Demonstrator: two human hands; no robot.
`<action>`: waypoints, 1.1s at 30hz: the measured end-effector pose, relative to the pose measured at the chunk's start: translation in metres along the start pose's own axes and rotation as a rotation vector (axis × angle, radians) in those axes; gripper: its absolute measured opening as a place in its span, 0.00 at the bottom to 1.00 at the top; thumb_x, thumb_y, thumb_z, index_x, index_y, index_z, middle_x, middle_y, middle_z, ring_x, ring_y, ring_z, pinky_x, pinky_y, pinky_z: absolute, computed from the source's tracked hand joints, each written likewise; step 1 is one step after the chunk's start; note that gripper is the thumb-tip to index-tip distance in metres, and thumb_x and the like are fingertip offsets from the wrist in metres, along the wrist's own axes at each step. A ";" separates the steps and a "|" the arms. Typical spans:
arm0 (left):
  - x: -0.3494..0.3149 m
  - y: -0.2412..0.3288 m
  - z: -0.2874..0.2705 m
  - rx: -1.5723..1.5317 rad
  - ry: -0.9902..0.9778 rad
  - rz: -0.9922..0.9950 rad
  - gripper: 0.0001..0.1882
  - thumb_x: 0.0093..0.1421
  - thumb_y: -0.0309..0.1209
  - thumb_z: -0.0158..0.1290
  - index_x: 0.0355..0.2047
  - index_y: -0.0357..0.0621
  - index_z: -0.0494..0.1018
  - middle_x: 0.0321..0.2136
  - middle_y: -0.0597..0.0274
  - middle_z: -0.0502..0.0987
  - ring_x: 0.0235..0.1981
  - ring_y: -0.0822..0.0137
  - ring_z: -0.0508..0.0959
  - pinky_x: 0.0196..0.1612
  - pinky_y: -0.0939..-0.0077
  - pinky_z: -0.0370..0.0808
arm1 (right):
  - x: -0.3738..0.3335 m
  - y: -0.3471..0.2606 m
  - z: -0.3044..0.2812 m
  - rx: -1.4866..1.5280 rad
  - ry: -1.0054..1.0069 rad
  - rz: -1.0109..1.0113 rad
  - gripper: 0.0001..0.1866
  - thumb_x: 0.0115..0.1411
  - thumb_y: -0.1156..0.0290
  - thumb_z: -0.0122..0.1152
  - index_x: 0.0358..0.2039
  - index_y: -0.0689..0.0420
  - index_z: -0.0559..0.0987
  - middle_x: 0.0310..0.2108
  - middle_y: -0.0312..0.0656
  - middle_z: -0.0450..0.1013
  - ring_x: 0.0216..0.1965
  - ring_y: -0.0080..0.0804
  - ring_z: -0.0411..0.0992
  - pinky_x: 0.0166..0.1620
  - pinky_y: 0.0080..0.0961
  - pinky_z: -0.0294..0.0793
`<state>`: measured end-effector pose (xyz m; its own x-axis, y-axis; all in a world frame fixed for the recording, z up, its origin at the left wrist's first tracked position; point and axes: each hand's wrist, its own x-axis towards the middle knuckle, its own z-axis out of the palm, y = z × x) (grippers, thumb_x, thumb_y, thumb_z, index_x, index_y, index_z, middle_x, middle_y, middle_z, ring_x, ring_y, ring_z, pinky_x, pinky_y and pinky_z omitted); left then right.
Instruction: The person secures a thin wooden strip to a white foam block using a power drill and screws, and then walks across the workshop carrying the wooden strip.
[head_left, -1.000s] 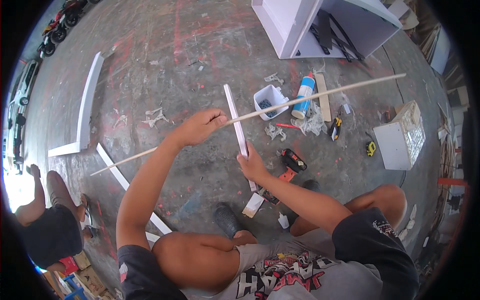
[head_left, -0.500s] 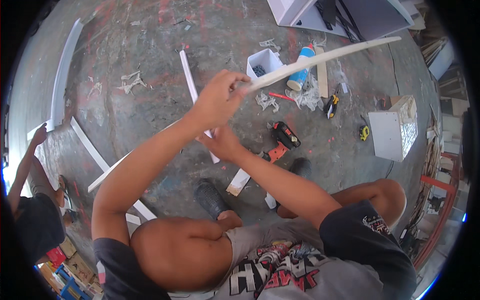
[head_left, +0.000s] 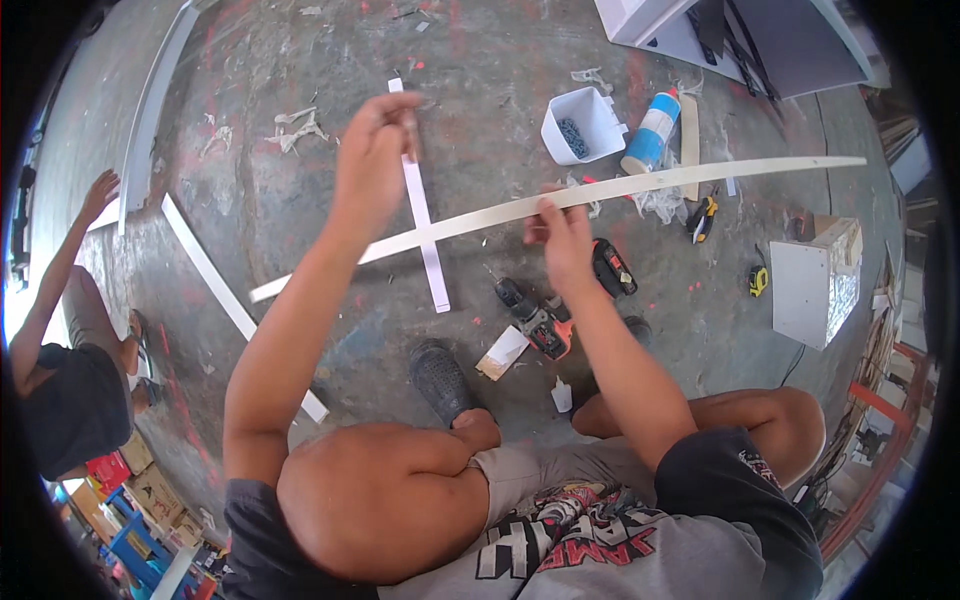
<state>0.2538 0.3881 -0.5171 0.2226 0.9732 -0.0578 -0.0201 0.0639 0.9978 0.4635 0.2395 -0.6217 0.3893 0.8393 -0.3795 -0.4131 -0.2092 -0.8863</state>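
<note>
A long, thin white strip (head_left: 690, 176) stretches across in front of me, slightly raised toward the right. My right hand (head_left: 562, 235) grips it near its middle, with fingers on its edge. Over the upper part of a shorter white strip (head_left: 424, 225) hovers my left hand (head_left: 372, 160), its fingers loosely bent and apart, blurred, holding nothing visible. The short strip lies on the floor, crossed by the long one. Below my right hand lies a cordless drill (head_left: 535, 318), beside a battery pack (head_left: 612, 267) partly hidden by that hand.
A white bin of screws (head_left: 584, 128), a blue-and-white bottle (head_left: 652, 132), pliers (head_left: 704, 220) and a tape measure (head_left: 758, 281) lie right. A white box (head_left: 815, 285) stands farther right. Another strip (head_left: 215, 270) lies left; a co-worker (head_left: 85, 400) crouches at far left.
The long strip has swung down, its left end now beyond my left forearm. My left hand has let go of it and moved left; my right hand has moved right and taken hold of it.
</note>
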 end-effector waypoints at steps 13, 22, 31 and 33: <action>-0.101 -0.112 -0.134 -0.116 0.378 -0.181 0.15 0.71 0.24 0.45 0.55 0.30 0.67 0.48 0.50 0.77 0.51 0.59 0.79 0.57 0.65 0.78 | 0.078 -0.031 -0.139 -0.155 0.039 0.232 0.16 0.69 0.66 0.61 0.53 0.60 0.74 0.38 0.37 0.77 0.37 0.24 0.77 0.40 0.25 0.80; -0.111 -0.124 -0.113 0.038 0.262 -0.211 0.16 0.72 0.29 0.49 0.55 0.33 0.71 0.52 0.52 0.79 0.51 0.64 0.79 0.58 0.69 0.76 | 0.103 -0.043 -0.168 -0.684 -0.019 0.398 0.18 0.67 0.54 0.62 0.37 0.59 0.81 0.29 0.33 0.77 0.29 0.21 0.74 0.28 0.20 0.67; -0.117 -0.153 -0.065 -0.082 0.150 -0.172 0.14 0.73 0.28 0.47 0.54 0.32 0.71 0.53 0.52 0.78 0.54 0.64 0.78 0.61 0.70 0.72 | 0.073 -0.060 -0.096 -1.792 -0.308 -0.101 0.17 0.63 0.54 0.61 0.35 0.57 0.83 0.29 0.45 0.80 0.33 0.46 0.78 0.37 0.43 0.75; -0.122 -0.156 -0.066 -0.048 0.131 -0.208 0.13 0.73 0.28 0.47 0.52 0.33 0.72 0.53 0.53 0.79 0.54 0.65 0.78 0.62 0.71 0.71 | 0.044 -0.062 -0.051 -1.726 -0.484 -0.109 0.14 0.60 0.59 0.61 0.41 0.52 0.82 0.34 0.47 0.79 0.38 0.52 0.77 0.41 0.47 0.75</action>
<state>0.1650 0.2736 -0.6677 0.0982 0.9581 -0.2691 -0.0338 0.2735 0.9613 0.5485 0.2640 -0.5968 -0.0285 0.8747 -0.4838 0.9567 -0.1164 -0.2668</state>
